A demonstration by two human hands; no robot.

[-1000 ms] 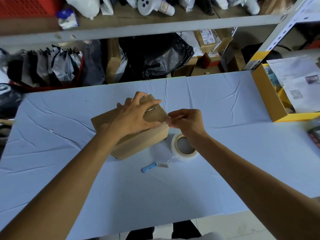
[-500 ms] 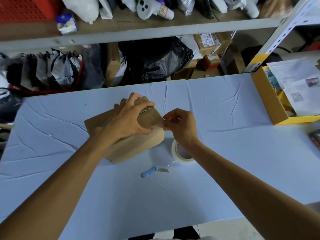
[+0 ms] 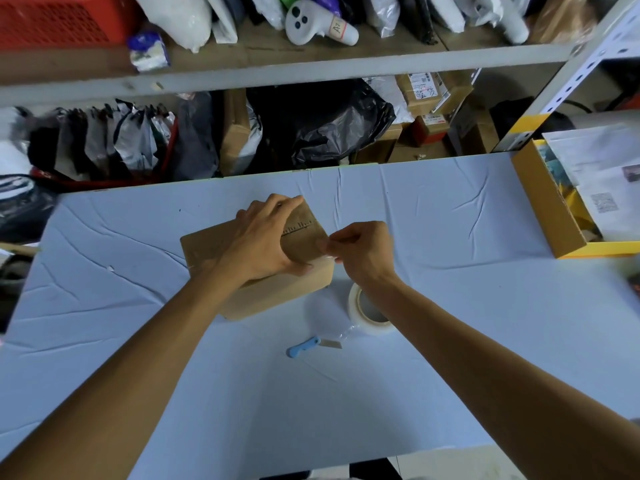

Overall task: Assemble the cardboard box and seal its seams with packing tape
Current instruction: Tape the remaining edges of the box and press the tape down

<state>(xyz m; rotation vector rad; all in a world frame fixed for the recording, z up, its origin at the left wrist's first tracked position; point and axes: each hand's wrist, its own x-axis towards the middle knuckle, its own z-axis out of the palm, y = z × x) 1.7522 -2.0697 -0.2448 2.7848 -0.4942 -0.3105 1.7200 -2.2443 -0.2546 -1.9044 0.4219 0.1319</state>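
Observation:
A small brown cardboard box (image 3: 277,296) sits closed on the light blue table (image 3: 450,306), turned at an angle. My left hand (image 3: 263,240) lies over its top, fingers spread toward the far edge and thumb on the near edge. My right hand (image 3: 360,252) is at the box's right corner, fingers curled and pinching a strip of clear tape there. A roll of clear packing tape (image 3: 369,311) lies just below my right wrist, partly hidden by it. A clear tape tail runs from the roll toward the box.
A small blue-handled cutter (image 3: 306,346) lies in front of the box. An open yellow-edged carton (image 3: 554,209) with papers stands at the right. Behind the table, shelves (image 3: 311,67) hold bags, parcels and a red crate (image 3: 59,19).
The box and both hands have shifted only slightly in the view. My right hand stays pinching at the box's right corner while my left keeps pressing the top.

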